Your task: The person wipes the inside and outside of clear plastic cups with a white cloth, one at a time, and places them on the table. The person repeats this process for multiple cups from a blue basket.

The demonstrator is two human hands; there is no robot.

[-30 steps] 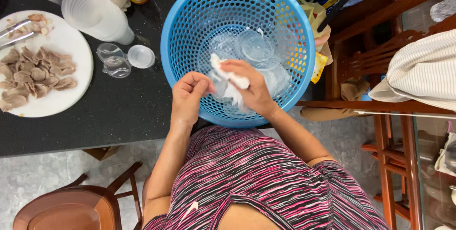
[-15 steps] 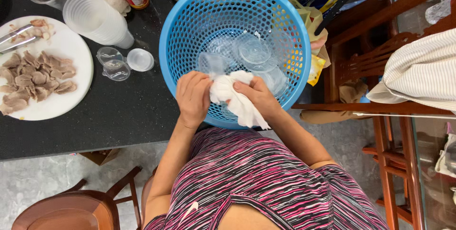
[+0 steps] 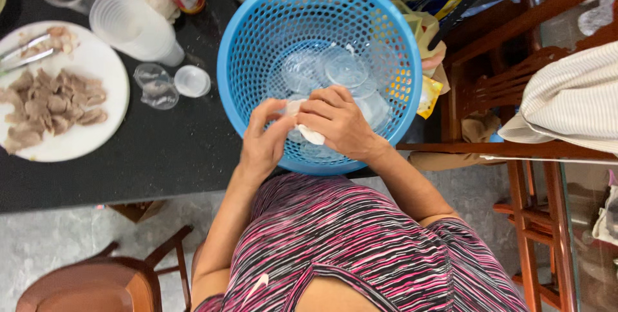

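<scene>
Working over a round blue perforated plastic basket [image 3: 257, 22] at the edge of a black tabletop [image 3: 129, 157], a person pressed both hands together at the basket's six o'clock rim. The right hand [image 3: 338, 122] had its fingers curled closed around a crumpled white cloth [image 3: 313, 135], only a corner of it showing, while the left hand [image 3: 265, 138] kept its fingers loosely bent against a small clear plastic lid [image 3: 294, 107], mostly hidden between the palms. Several more clear round lids [image 3: 344, 70] lay in the basket's bottom, toward twelve o'clock of the hands. At nine o'clock of the basket, two small clear cups [image 3: 154, 86] and a white cap [image 3: 192, 81] sat apart on the tabletop, beside a stack of translucent cups [image 3: 132, 28] and a white plate of sliced meat [image 3: 96, 67]. Judging by the pile remaining, the wiping looked barely begun, with most pieces left.
</scene>
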